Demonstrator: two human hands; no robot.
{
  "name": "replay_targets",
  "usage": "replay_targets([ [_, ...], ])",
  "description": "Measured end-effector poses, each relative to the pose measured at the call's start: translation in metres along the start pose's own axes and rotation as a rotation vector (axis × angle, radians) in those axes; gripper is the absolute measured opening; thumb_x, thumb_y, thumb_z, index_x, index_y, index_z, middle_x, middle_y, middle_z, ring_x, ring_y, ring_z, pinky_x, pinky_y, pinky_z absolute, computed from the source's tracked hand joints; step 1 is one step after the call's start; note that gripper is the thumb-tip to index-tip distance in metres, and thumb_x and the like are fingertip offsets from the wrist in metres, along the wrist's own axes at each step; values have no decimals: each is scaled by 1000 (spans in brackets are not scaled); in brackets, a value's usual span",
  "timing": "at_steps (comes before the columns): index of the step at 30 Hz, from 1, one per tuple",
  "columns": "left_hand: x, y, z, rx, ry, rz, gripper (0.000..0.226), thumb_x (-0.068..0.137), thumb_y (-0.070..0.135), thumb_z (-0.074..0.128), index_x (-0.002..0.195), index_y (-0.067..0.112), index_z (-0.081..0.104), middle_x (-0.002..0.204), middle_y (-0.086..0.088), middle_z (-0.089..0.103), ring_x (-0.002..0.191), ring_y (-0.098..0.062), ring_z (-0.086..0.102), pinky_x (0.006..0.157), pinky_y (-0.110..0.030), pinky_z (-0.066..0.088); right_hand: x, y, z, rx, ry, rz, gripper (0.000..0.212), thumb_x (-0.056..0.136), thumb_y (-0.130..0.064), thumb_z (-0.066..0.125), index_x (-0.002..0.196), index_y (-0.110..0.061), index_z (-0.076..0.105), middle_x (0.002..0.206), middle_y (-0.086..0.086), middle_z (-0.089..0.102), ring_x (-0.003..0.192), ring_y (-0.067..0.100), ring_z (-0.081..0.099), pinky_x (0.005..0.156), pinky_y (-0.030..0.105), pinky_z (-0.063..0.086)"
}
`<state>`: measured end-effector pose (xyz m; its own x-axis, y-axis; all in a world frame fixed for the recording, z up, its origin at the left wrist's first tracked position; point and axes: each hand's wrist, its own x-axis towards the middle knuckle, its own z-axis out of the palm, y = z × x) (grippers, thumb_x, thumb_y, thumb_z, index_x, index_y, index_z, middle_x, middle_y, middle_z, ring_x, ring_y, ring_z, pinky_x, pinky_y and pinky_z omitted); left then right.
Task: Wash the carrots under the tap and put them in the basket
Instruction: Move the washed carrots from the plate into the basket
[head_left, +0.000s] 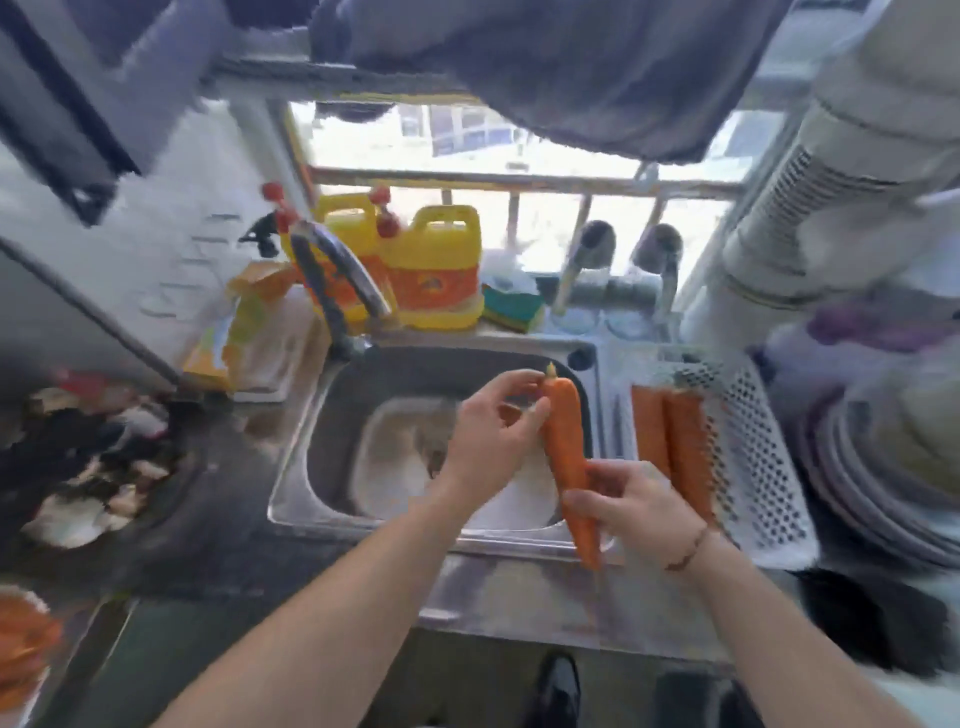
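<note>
A long orange carrot (566, 452) is held over the right side of the steel sink (332, 415), its thick end pointing away from me. My left hand (493, 431) pinches the carrot near its thick top end. My right hand (634, 509) grips the thinner lower part, with the tip sticking out below. Two more carrots (670, 441) lie side by side in the white perforated basket (753, 467) just right of the sink. The curved chrome tap (337, 275) stands at the sink's back left; no water stream is visible.
Yellow detergent jugs (431, 265) and a sponge (511, 306) stand behind the sink by the window. Stacked plates (883, 467) sit to the right of the basket. A dark cluttered counter (104, 457) lies to the left. Cloth (571, 67) hangs overhead.
</note>
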<state>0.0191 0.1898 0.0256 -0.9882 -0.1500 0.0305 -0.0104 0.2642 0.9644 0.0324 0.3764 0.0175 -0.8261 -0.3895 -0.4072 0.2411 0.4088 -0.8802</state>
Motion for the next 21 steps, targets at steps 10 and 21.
replay_targets([
  [10, 54, 20, 193, 734, -561, 165, 60, 95, 31, 56, 152, 30, 36, 153, 2, 43, 142, -24, 33, 118, -51, 22, -22, 78, -131, -264, 396, 225, 25, 90, -32, 65, 111, -18, 66, 102, 3, 73, 96, 26, 68, 85, 36, 53],
  [21, 60, 1, 220, 1037, -694, 219, 52, 99, 24, 44, 150, 31, 39, 161, 5, 28, 153, -28, 0, 111, -74, -12, 30, 92, -128, -723, 434, 372, 38, 102, -14, 31, 140, -14, 37, 115, 16, 65, 105, 33, 64, 81, 39, 49],
])
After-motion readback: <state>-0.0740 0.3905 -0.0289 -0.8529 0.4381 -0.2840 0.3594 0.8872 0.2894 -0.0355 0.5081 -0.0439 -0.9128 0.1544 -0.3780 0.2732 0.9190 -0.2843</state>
